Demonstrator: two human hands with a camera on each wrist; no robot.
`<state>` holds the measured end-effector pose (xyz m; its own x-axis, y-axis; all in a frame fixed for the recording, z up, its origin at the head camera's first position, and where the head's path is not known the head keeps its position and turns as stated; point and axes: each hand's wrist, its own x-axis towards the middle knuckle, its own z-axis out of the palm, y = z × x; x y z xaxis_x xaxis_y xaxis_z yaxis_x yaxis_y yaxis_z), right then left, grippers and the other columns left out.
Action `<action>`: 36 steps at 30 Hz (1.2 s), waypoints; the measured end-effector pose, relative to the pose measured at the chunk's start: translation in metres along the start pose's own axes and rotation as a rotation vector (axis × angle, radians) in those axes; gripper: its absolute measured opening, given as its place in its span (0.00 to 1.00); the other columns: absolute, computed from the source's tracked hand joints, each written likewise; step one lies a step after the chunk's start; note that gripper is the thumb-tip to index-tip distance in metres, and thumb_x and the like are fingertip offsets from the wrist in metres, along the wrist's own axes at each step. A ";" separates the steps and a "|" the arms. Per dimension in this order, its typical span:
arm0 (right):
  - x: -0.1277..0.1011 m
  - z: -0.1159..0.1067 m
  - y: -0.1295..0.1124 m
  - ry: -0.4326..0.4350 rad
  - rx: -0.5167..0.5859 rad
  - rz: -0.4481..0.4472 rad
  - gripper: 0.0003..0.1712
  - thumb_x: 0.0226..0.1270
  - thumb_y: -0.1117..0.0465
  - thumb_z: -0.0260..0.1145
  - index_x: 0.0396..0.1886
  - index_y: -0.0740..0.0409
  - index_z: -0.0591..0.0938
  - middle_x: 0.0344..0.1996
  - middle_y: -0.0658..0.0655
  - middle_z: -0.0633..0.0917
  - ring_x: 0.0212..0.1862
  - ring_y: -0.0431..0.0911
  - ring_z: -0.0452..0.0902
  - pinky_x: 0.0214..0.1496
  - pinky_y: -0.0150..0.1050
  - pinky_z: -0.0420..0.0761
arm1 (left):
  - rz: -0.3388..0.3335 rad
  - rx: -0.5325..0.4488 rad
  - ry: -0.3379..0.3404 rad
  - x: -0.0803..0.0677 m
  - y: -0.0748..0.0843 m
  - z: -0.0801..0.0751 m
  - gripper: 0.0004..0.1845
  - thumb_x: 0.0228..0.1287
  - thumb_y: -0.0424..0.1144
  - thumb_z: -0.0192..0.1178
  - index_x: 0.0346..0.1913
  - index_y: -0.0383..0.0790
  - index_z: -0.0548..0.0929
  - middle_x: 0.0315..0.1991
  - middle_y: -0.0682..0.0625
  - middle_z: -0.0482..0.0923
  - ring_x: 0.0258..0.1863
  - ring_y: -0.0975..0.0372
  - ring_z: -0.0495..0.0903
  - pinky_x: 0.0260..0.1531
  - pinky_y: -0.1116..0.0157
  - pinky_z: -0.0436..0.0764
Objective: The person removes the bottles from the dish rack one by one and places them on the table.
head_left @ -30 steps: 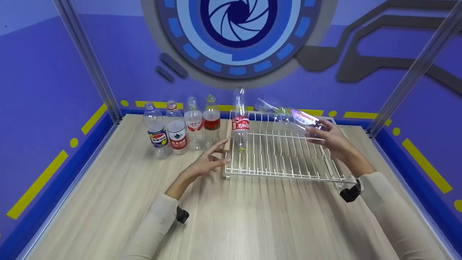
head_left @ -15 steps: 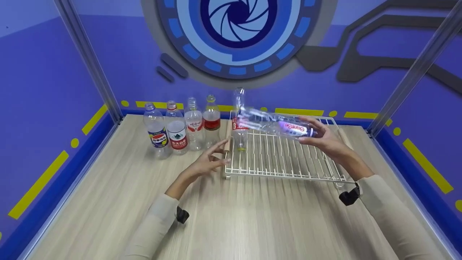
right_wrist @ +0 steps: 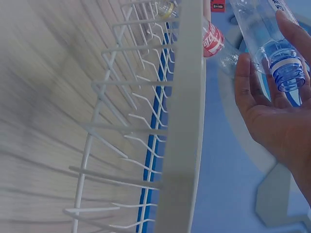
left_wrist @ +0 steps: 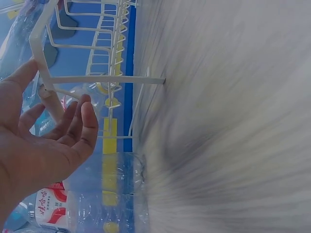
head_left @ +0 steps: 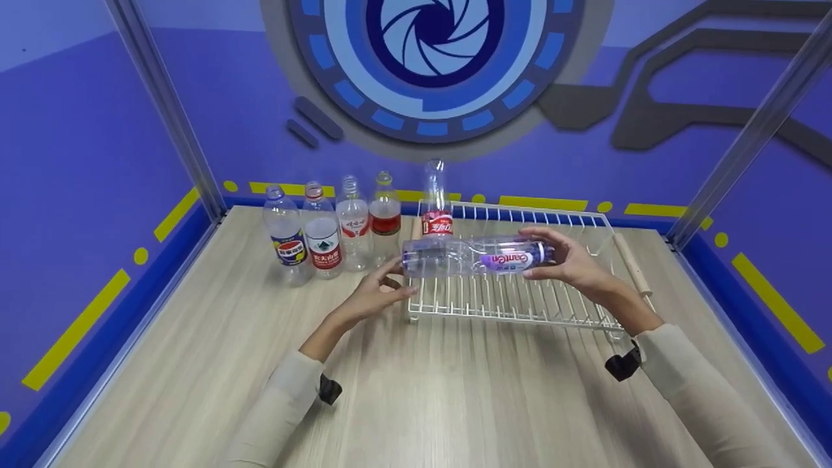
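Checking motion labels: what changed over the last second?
The right hand swung the purple-label bottle down and leftward, from tilted above the rack to level, its base now at the left hand. The four standing bottles and the racked bottle stayed put.

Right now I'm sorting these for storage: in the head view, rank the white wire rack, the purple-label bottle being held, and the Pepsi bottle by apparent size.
1. White wire rack, clearly largest.
2. Purple-label bottle, held sideways by the right hand.
3. Pepsi bottle, though it stands farther back, so this gap is unsure.
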<state>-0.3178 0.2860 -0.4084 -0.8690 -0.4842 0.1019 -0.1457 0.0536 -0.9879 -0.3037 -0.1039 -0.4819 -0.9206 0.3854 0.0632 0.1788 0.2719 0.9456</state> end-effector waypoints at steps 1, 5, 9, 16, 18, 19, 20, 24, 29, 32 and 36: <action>-0.001 0.001 0.000 0.004 0.001 0.000 0.46 0.54 0.79 0.73 0.73 0.57 0.70 0.61 0.52 0.79 0.56 0.46 0.83 0.51 0.39 0.87 | 0.002 0.014 0.015 0.000 0.001 0.000 0.43 0.68 0.47 0.68 0.81 0.46 0.59 0.66 0.39 0.74 0.57 0.51 0.78 0.48 0.60 0.79; -0.003 0.003 0.000 0.010 -0.001 -0.005 0.45 0.55 0.78 0.74 0.73 0.55 0.70 0.62 0.51 0.78 0.55 0.46 0.83 0.50 0.38 0.87 | 0.035 0.034 0.076 -0.001 0.010 -0.001 0.49 0.62 0.48 0.73 0.81 0.49 0.58 0.66 0.42 0.73 0.62 0.50 0.75 0.55 0.56 0.79; -0.004 0.004 -0.001 0.021 -0.010 0.000 0.46 0.55 0.78 0.73 0.74 0.57 0.69 0.62 0.51 0.78 0.54 0.46 0.83 0.51 0.39 0.87 | 0.121 0.018 0.116 -0.003 0.021 -0.004 0.52 0.56 0.47 0.77 0.81 0.52 0.58 0.69 0.40 0.70 0.66 0.44 0.71 0.63 0.45 0.75; -0.006 0.009 -0.004 0.030 -0.013 0.027 0.48 0.54 0.77 0.74 0.75 0.60 0.66 0.66 0.56 0.76 0.57 0.46 0.82 0.55 0.39 0.86 | 0.181 0.046 0.055 -0.008 0.039 -0.011 0.50 0.59 0.46 0.75 0.81 0.57 0.59 0.73 0.42 0.67 0.63 0.47 0.73 0.62 0.47 0.76; -0.007 0.011 -0.004 0.019 -0.013 0.030 0.48 0.54 0.77 0.74 0.75 0.61 0.66 0.66 0.56 0.75 0.58 0.46 0.81 0.55 0.39 0.86 | 0.186 0.064 0.039 -0.009 0.042 -0.013 0.47 0.61 0.45 0.74 0.80 0.56 0.60 0.72 0.42 0.68 0.61 0.49 0.75 0.58 0.51 0.79; -0.007 0.012 -0.004 0.012 -0.010 0.031 0.47 0.54 0.77 0.74 0.74 0.59 0.67 0.66 0.55 0.76 0.58 0.46 0.81 0.55 0.39 0.86 | 0.187 0.070 0.035 -0.010 0.044 -0.014 0.46 0.62 0.45 0.73 0.80 0.56 0.61 0.71 0.42 0.69 0.59 0.49 0.76 0.56 0.53 0.80; -0.008 0.012 -0.003 0.001 -0.007 0.025 0.46 0.55 0.77 0.74 0.74 0.58 0.68 0.65 0.55 0.76 0.58 0.46 0.81 0.55 0.39 0.86 | 0.190 0.075 0.029 -0.010 0.044 -0.015 0.45 0.62 0.45 0.73 0.79 0.55 0.62 0.71 0.42 0.70 0.58 0.49 0.76 0.55 0.54 0.80; -0.008 0.011 -0.002 -0.038 0.004 -0.008 0.44 0.55 0.79 0.72 0.72 0.57 0.69 0.63 0.51 0.78 0.58 0.46 0.81 0.54 0.39 0.86 | 0.209 0.093 0.000 -0.010 0.047 -0.018 0.40 0.63 0.44 0.72 0.77 0.52 0.68 0.69 0.43 0.73 0.55 0.49 0.77 0.53 0.56 0.81; -0.010 0.010 -0.003 -0.065 -0.003 -0.038 0.44 0.55 0.81 0.71 0.72 0.58 0.69 0.62 0.52 0.79 0.58 0.46 0.81 0.53 0.39 0.86 | 0.247 0.144 -0.030 -0.011 0.050 -0.019 0.37 0.62 0.42 0.73 0.74 0.49 0.71 0.67 0.44 0.76 0.55 0.49 0.78 0.52 0.55 0.81; -0.011 0.011 -0.007 -0.081 -0.014 -0.043 0.44 0.55 0.80 0.72 0.72 0.55 0.70 0.63 0.52 0.78 0.58 0.46 0.81 0.53 0.40 0.87 | 0.272 0.201 -0.038 -0.013 0.055 -0.020 0.38 0.60 0.42 0.74 0.74 0.48 0.71 0.66 0.43 0.76 0.54 0.48 0.78 0.53 0.48 0.81; -0.010 0.012 -0.012 -0.103 -0.029 -0.054 0.46 0.55 0.81 0.70 0.73 0.54 0.69 0.66 0.55 0.76 0.58 0.47 0.81 0.52 0.42 0.87 | 0.280 0.302 -0.048 -0.017 0.060 -0.019 0.41 0.57 0.44 0.75 0.74 0.50 0.72 0.59 0.42 0.77 0.52 0.51 0.77 0.52 0.45 0.81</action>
<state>-0.3014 0.2801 -0.3987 -0.8062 -0.5746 0.1408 -0.2062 0.0499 -0.9772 -0.2845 -0.1112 -0.4202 -0.8061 0.5198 0.2828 0.5203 0.3950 0.7571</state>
